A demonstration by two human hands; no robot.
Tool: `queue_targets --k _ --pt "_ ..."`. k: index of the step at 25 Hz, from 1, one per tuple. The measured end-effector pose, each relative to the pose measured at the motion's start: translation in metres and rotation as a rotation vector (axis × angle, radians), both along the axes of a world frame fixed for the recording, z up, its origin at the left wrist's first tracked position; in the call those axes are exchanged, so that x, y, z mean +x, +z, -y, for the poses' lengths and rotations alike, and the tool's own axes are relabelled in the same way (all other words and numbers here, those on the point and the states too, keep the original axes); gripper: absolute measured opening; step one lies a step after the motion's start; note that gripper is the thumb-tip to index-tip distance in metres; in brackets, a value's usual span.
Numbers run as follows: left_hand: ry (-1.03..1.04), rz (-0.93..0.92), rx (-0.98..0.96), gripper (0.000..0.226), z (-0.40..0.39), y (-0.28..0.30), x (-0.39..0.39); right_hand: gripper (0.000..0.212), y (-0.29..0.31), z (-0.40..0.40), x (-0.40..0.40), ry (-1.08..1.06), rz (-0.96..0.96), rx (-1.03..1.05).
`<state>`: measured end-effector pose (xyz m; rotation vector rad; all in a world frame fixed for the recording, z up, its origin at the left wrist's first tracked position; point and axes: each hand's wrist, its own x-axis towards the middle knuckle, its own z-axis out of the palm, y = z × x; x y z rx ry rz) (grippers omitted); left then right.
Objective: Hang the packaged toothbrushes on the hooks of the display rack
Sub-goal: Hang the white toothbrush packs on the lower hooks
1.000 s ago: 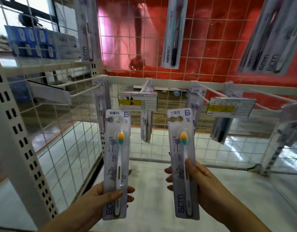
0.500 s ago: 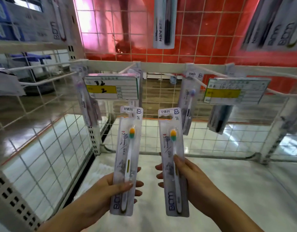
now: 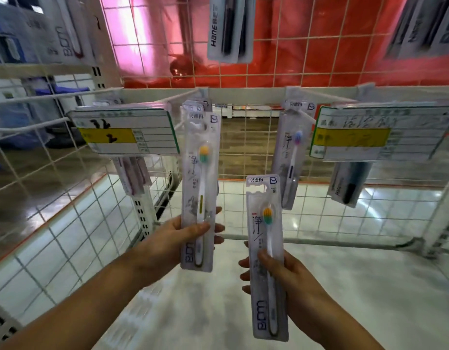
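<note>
Gripping one packaged toothbrush in each hand, we hold both upright in front of the wire rack (image 3: 243, 152). Our left hand (image 3: 168, 238) pinches the left pack (image 3: 200, 193) near its lower half, thumb across the front and fingers behind. This pack is raised so its top, with the hanging hole, sits at the hook (image 3: 183, 97) that juts from the rack's white crossbar (image 3: 243, 93); more packs already hang behind it on that hook. We cannot tell whether the hole has caught the hook. Our right hand (image 3: 289, 281) grips the right pack (image 3: 265, 256) the same way, thumb pressed on the front. This pack is lower and nearer to us, well apart from any hook, and just beside the left pack without touching it.

Both packs show a white brush with orange and green bristles.

A price tag (image 3: 127, 132) with a yellow band hangs at the crossbar's left end, and a second tag (image 3: 380, 135) hangs toward its right end. Between them, a pack with a purple-tipped brush (image 3: 290, 157) hangs from another hook. A dark brush pack (image 3: 348, 185) hangs below the second tag. Higher up, against the red back panel, a grey pack (image 3: 228, 29) hangs at the top edge. The rack's floor (image 3: 193, 311) below our hands is pale and glossy.
</note>
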<state>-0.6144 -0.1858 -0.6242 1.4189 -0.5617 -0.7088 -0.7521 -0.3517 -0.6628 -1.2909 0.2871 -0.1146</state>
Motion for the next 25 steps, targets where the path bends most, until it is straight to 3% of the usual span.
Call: queue_targets --k 7,12,15,25 --pt "0.047 -0.112 -0.131 0.021 0.014 -0.004 0.035 0.033 0.006 0.004 0.015 0.041 0.09 0.017" --pt "0.046 -0.148 -0.143 0.066 0.021 -0.015 0.056 0.033 0.027 0.002 0.035 0.06 0.172 -0.056" --pt "-0.003 -0.117 -0.088 0.084 0.026 -0.018 0.069 0.012 0.05 -0.002 0.058 0.06 0.285 -0.06" --pt "-0.048 -0.051 -0.1 0.073 0.031 -0.014 0.091 0.016 0.076 -0.009 0.124 0.119 0.285 -0.122"
